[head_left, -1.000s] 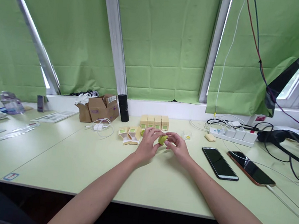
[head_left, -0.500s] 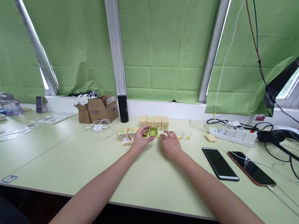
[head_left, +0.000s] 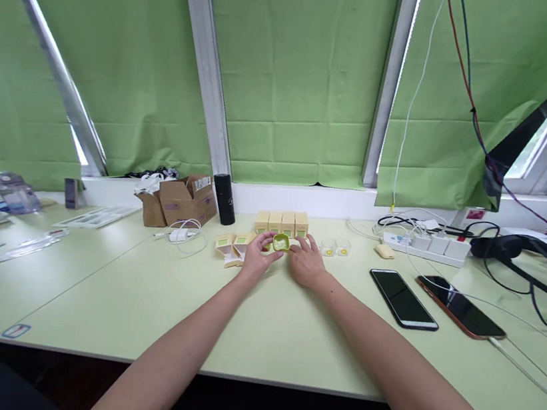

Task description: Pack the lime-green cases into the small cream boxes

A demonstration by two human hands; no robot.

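Between the thumb and fingers of my left hand (head_left: 257,257) is a small square green container (head_left: 281,242), its hollow side facing me. My right hand (head_left: 305,261) is closed at the container's right edge, fingers bent against it; its fingertips are partly hidden. Left of my hands lie opened small cardboard boxes (head_left: 233,249) with green panels. A row of several small tan boxes (head_left: 275,221) stands just behind my hands. To the right are small clear containers (head_left: 343,248) with yellow bits inside.
A brown carton (head_left: 187,202) and a black cylinder (head_left: 224,199) stand at the back. Two phones (head_left: 403,300) lie at right, near a power strip (head_left: 424,246), cables and a black headset (head_left: 522,265). A white charger (head_left: 179,235) with its cable lies left.
My right hand has moved slightly left, its fingers drawing in closer against the green container. My left hand still holds the container in nearly the same spot.
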